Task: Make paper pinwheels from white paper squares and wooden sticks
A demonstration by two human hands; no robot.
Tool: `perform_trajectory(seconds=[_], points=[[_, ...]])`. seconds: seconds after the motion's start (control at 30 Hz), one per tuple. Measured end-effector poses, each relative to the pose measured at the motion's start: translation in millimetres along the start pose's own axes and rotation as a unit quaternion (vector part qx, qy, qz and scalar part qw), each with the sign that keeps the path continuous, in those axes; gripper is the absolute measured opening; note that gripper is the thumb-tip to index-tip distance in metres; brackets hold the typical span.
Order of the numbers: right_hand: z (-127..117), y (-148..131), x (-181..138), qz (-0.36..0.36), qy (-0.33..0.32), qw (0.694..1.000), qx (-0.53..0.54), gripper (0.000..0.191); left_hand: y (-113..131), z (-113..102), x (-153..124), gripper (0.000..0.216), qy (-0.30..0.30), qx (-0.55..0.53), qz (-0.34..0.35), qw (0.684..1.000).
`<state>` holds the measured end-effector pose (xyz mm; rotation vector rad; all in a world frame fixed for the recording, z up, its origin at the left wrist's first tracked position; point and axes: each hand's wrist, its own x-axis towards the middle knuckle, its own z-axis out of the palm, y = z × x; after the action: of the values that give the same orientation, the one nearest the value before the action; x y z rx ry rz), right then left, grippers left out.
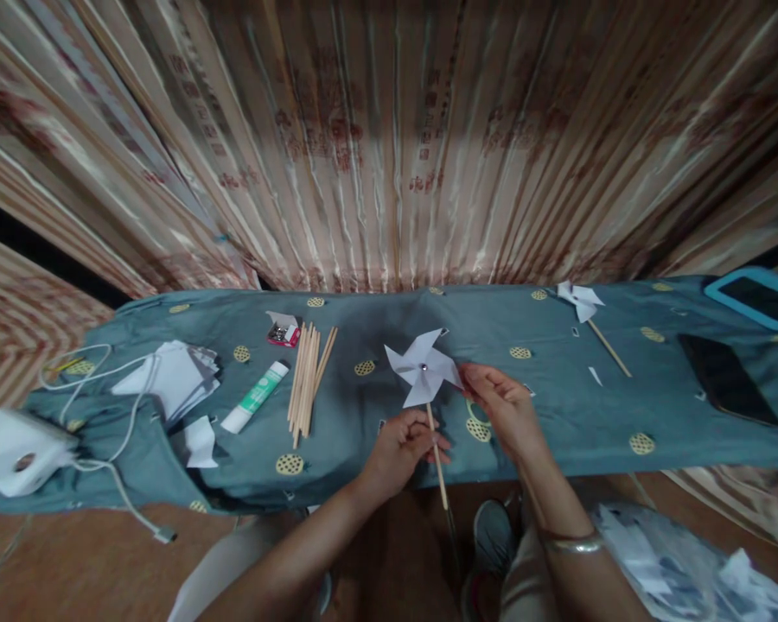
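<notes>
A white paper pinwheel (420, 373) with a pin at its centre faces up, fixed near the top of a thin wooden stick (439, 471). My left hand (398, 451) is closed around that stick just below the blades. At the right side, the fingers of my right hand (502, 406) pinch the tip of one paper blade. To the left lie a bundle of wooden sticks (304, 380), a glue stick (256, 397) and a small open box of pins (283, 332). Another pinwheel (582, 302) on a stick rests toward the back right.
A patterned green cloth (389, 315) covers the narrow table. Stacked paper pieces (175, 376), a paper scrap (200, 442) and a white charger (22, 453) with cables are at left. A dark phone (726, 380) and a blue-framed tablet (762, 296) lie right. Curtains (389, 155) hang behind.
</notes>
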<state>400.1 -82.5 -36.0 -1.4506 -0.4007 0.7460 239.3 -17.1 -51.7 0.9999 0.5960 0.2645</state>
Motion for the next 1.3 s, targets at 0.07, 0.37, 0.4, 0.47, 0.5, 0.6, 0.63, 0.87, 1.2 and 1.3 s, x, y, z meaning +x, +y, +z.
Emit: perform_trajectory(seconds=[0.07, 0.37, 0.4, 0.47, 0.5, 0.6, 0.63, 0.87, 1.2, 1.3], points=[[2.2, 0.3, 4.4, -0.004, -0.012, 1.0, 0.003, 0.043, -0.5, -0.2, 4.2, 0.047, 0.003, -0.018, -0.006, 1.0], [17.0, 2.1, 14.8, -0.007, -0.007, 0.999, 0.031, 0.042, 5.0, -1.7, 15.0, 0.056, 0.06, -0.031, -0.016, 0.998], [18.0, 2.6, 15.1, -0.006, -0.006, 1.0, 0.03, 0.043, 5.8, -2.1, 15.5, 0.057, 0.069, -0.03, -0.014, 0.997], [19.4, 3.4, 15.5, -0.008, -0.002, 1.0, 0.024, 0.044, 6.9, -2.9, 16.2, 0.057, 0.081, -0.03, -0.009, 0.996], [19.7, 3.7, 15.6, -0.012, 0.001, 1.0, 0.021, 0.044, 7.3, -3.4, 16.4, 0.057, 0.085, -0.029, -0.007, 0.996], [20.0, 4.2, 15.6, -0.014, 0.01, 1.0, 0.025, 0.046, 7.9, -4.6, 16.1, 0.053, 0.087, -0.017, 0.0, 0.996], [19.8, 4.3, 15.5, -0.011, 0.011, 0.999, 0.029, 0.045, 7.8, -4.8, 15.8, 0.052, 0.089, -0.013, 0.003, 0.996], [16.5, 10.1, 14.6, -0.02, 0.01, 1.0, -0.002, 0.042, 5.0, -7.5, 13.6, 0.048, 0.099, -0.008, 0.038, 0.994], [18.0, 8.3, 5.6, 0.004, -0.006, 1.0, 0.023, 0.04, 5.0, -10.3, 11.0, 0.038, 0.1, 0.036, 0.082, 0.991], [19.3, 6.4, 1.2, 0.021, -0.011, 0.999, 0.029, 0.041, 4.1, -10.5, 11.0, 0.039, 0.1, 0.039, 0.09, 0.99]])
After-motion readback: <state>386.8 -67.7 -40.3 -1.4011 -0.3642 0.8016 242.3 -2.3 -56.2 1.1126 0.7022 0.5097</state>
